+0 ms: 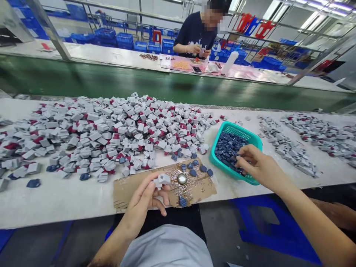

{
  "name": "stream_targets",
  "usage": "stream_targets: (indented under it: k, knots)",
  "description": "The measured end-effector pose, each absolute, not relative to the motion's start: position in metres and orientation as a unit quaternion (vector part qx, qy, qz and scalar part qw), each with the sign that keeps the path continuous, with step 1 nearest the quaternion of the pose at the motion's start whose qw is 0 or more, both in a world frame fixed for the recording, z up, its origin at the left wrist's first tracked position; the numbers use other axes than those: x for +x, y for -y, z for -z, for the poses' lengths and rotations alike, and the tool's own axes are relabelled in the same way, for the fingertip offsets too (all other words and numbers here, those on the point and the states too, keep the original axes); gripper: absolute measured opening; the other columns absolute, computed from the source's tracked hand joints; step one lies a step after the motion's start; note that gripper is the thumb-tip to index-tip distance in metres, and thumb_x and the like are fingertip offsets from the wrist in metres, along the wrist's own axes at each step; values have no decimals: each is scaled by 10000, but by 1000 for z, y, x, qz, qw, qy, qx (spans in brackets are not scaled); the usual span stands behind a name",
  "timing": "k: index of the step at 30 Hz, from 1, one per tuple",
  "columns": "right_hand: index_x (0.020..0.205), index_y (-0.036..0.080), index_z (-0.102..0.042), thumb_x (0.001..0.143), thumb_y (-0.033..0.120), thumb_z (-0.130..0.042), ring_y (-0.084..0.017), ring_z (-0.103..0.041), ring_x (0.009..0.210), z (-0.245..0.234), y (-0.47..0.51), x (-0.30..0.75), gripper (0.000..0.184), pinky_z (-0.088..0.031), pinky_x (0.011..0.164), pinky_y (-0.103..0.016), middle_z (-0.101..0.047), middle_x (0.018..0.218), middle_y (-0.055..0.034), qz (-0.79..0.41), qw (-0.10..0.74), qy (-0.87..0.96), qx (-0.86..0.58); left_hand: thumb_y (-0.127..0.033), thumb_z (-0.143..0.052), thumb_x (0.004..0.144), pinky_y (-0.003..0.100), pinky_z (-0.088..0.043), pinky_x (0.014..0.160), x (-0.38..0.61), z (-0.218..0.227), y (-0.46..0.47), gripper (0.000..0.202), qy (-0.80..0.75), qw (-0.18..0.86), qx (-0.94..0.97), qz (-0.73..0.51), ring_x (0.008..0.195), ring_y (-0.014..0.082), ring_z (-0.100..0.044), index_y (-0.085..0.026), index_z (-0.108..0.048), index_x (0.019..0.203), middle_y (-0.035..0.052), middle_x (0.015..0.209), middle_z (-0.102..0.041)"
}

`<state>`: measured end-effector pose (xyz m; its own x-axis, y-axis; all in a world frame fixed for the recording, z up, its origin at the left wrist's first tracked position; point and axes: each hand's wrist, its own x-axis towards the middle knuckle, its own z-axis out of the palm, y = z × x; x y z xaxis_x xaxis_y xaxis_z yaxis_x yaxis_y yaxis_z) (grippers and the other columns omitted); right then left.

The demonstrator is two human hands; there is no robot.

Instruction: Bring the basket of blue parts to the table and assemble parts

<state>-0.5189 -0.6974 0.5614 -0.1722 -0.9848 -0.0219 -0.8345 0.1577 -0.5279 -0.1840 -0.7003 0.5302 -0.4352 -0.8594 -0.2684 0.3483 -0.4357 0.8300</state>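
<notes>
My left hand (146, 202) is closed on a small grey plastic block (162, 180), held above a brown cardboard pad (130, 189) at the table's front edge. On the pad lie a round shiny metal piece (181, 179) and several small dark blue parts (193, 172). My right hand (254, 163) reaches into a teal plastic basket (251, 138) of dark blue parts; its fingers curl down among them, and what they grip is hidden.
A wide heap of grey-and-red blocks (111, 129) covers the white table's left and middle. More grey blocks (289, 148) lie to the right. Beyond a green conveyor belt (167, 85), another person (198, 33) works at a far bench with blue crates (124, 39).
</notes>
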Motion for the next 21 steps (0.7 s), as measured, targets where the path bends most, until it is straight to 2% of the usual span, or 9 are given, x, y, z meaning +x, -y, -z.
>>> stream_targets:
  k: [2,5,9,12,14,16,18,21]
  knots:
    - [876,224,-440,804,395,-519,-154,-566,538,-566,695,-515,201,-478,483,-275,-578,723,-27,262,262,-727,-578,-410,-492,842,235,-516,502,-184,-532,700,344,360,381,371,767,615,130,-578,-197,-568,1101,52,808,-632]
    - [847,216,-497,755,401,-601,-138,-543,536,-575,694,-499,231,-478,485,-269,-563,729,-31,323,326,-693,-556,-360,-557,816,225,-528,551,-187,-537,699,327,359,359,407,760,616,130,-599,-195,-595,1096,36,740,-641]
    - [808,193,-524,739,317,-635,-136,-558,594,-582,691,-464,181,-493,523,-253,-558,717,-26,341,446,-626,-541,-334,-644,747,214,-535,527,-192,-544,699,411,316,376,442,751,760,161,-620,-242,-580,1142,49,1022,-627]
    - [803,198,-473,759,252,-605,-87,-507,473,-579,688,-437,150,-445,445,-197,-511,574,37,322,569,-572,-496,-308,-663,730,188,-534,560,-192,-548,698,416,297,363,458,756,803,160,-616,-199,-588,1124,43,882,-644]
    - [799,202,-440,763,234,-596,-58,-470,419,-575,686,-422,163,-377,378,-147,-480,552,65,325,631,-538,-454,-300,-670,720,189,-537,557,-191,-550,697,378,303,353,454,760,810,169,-617,-167,-598,1066,37,797,-632]
    - [807,200,-433,757,239,-609,-55,-494,444,-570,685,-410,187,-354,362,-125,-501,597,60,343,673,-503,-419,-298,-666,720,203,-544,533,-190,-551,697,320,308,353,447,762,808,180,-626,-166,-583,1000,35,815,-619]
    - [824,191,-447,745,277,-631,-76,-547,517,-566,686,-400,218,-383,377,-130,-545,659,31,358,704,-467,-397,-299,-643,740,214,-542,502,-190,-552,697,275,310,350,436,769,766,181,-643,-183,-539,967,33,855,-612]
    - [797,168,-467,738,355,-643,-91,-575,554,-563,690,-389,264,-404,388,-143,-587,717,-8,372,716,-456,-376,-310,-611,770,208,-526,465,-189,-551,696,262,324,343,416,778,683,170,-662,-209,-481,974,54,974,-613]
